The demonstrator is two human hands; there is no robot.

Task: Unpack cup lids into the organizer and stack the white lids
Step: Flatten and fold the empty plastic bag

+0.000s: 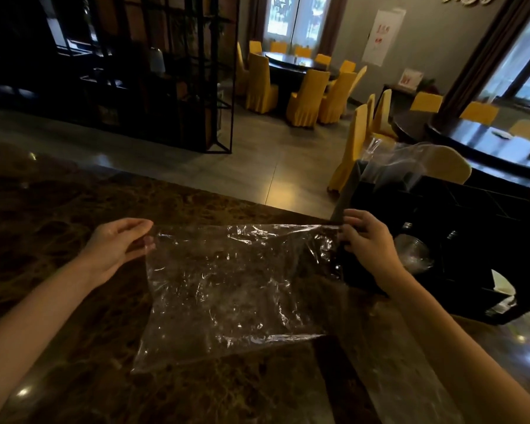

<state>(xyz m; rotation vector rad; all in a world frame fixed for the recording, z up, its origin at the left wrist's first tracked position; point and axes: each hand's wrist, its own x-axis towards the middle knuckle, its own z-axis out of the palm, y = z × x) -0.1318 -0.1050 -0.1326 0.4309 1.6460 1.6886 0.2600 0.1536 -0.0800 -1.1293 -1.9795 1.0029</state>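
A clear plastic bag (227, 286), flat and empty-looking, hangs stretched between both hands above the brown marble counter (58, 224), its lower edge drooping toward the counter at 6 o'clock. The left hand (117, 243) pinches the bag's upper left corner between thumb and fingers, closed tight on the film. The right hand (367, 237) grips the upper right corner the same way, fingers curled over the edge.

Just beside the right hand, at 3 o'clock from the bag, stands a black compartmented organizer (459, 209) on the counter. A stack of clear cup lids (416, 252) lies in one of its front compartments, near the right wrist. Something white (502, 284) shows in a lower compartment at the organizer's right end; whether it is a lid cannot be told. A second crumpled clear bag (395, 160) rises from the organizer's top rear.

Beyond the counter, at 12 to 2 o'clock, yellow-covered chairs (306, 96) surround dark round tables (291, 64). A black metal shelf (166, 71) stands at 11 o'clock.
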